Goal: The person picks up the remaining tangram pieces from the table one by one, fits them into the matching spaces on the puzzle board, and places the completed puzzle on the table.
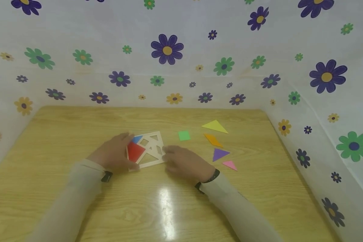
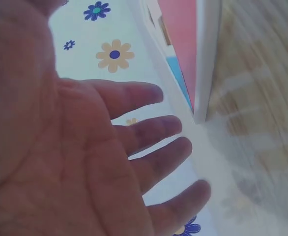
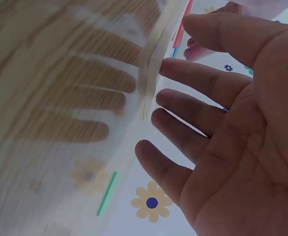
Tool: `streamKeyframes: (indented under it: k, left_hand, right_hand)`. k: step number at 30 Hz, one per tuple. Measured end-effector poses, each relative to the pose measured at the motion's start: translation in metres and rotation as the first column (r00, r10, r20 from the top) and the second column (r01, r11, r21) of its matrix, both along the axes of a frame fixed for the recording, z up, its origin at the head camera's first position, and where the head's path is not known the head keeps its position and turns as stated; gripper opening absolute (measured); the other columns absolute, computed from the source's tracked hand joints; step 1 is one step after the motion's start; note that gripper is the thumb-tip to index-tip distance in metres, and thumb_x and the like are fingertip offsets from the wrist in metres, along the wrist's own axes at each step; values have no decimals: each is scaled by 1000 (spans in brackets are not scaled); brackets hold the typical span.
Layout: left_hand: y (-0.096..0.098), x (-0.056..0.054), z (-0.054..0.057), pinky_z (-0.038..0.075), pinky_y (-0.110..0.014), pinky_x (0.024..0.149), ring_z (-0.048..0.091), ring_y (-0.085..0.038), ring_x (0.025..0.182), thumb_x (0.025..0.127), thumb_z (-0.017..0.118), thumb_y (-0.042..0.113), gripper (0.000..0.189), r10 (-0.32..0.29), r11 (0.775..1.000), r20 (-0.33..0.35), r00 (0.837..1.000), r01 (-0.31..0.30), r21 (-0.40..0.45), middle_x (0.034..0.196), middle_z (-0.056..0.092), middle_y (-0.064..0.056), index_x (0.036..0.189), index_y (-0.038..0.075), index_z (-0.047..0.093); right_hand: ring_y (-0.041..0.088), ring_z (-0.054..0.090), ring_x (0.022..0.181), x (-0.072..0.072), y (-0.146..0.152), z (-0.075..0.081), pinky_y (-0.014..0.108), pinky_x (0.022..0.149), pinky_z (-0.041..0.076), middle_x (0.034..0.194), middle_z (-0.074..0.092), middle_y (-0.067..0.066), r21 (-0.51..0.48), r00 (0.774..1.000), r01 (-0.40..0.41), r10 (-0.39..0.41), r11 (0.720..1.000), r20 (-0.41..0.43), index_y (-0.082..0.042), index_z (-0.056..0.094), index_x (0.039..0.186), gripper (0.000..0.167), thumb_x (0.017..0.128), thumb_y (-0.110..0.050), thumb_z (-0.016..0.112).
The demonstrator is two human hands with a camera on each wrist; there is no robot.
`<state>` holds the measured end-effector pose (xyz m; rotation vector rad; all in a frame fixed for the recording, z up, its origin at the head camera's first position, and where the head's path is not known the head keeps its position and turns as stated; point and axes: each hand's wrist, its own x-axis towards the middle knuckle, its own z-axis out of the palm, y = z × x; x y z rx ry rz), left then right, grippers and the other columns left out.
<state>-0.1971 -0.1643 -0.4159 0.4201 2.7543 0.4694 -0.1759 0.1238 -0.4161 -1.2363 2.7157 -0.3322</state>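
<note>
A pale puzzle board [image 1: 152, 143] with cut-out shapes lies on the table between the two hands. A red piece [image 1: 135, 152] and a blue piece [image 1: 137, 139] sit in its left part. Around the board's left side rests the left hand [image 1: 115, 153], thumb near the front edge; the left wrist view shows its fingers extended and spread. At the right edge, the right hand [image 1: 186, 162] touches the board with its fingertips. Its fingers look mostly straight in the right wrist view, the thumb over the board's edge.
Right of the board lie a green square [image 1: 184, 135], a yellow triangle [image 1: 215, 125], an orange parallelogram [image 1: 213, 139], a purple triangle [image 1: 220, 154] and a pink triangle [image 1: 230, 164]. Flower-patterned sheets [image 1: 193, 57] border the wooden table [image 1: 127, 208] at the back and sides.
</note>
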Motion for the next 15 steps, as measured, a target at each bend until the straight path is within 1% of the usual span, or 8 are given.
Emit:
streamKeyframes:
  k: [2,4,7,9,11,13,15]
  left_hand:
    - [3,2,1,31,-64,119,32,-48,149,70,90,56,118,-3,1000,-15,1000,3,-14,166,31,-23,161,6,34]
    - [4,4,1,32,-63,119,35,-48,147,70,90,54,114,-7,1000,-27,1000,6,-27,164,34,-23,159,4,39]
    - [5,6,0,33,-63,118,36,-48,146,71,90,51,110,-18,999,-27,999,17,-28,163,36,-23,157,3,42]
    - [7,7,-1,34,-62,118,36,-48,147,71,90,50,109,-34,999,-30,999,33,-17,163,35,-23,157,2,42]
    - [9,7,-4,34,-62,118,36,-48,147,71,90,48,109,-57,998,-38,998,57,-3,163,36,-23,157,2,42]
    - [12,8,-7,35,-61,118,36,-47,147,70,90,48,109,-75,997,-45,996,75,6,163,36,-22,156,2,42]
    - [17,9,-9,35,-59,118,36,-45,148,70,91,48,109,-90,996,-52,995,91,6,163,37,-21,157,2,42]
  right_hand:
    - [24,59,129,0,1,1,36,114,45,143,60,11,-4,1000,-9,9,1000,-7,-11,72,117,19,101,-19,65]
    - [24,59,130,0,2,1,36,114,45,143,61,10,-5,1000,-7,7,1000,-4,-11,73,116,20,101,-20,65]
    - [25,58,131,-1,4,2,37,114,45,143,62,11,1,1000,-5,5,1000,8,-11,73,117,21,101,-20,65]
    - [25,60,128,-2,5,2,38,113,46,138,65,9,14,1000,-6,6,1000,11,-12,75,112,17,100,-20,65]
    - [23,63,121,-3,6,4,37,110,48,128,69,6,26,1000,-9,9,1000,14,-13,76,105,13,100,-21,66]
    - [20,64,107,-4,7,5,33,100,52,111,70,2,42,1000,-9,8,999,28,-15,74,97,11,100,-21,66]
    - [16,61,94,-3,8,9,29,88,52,97,66,-2,64,998,10,-14,998,56,-17,72,88,16,101,-22,64]
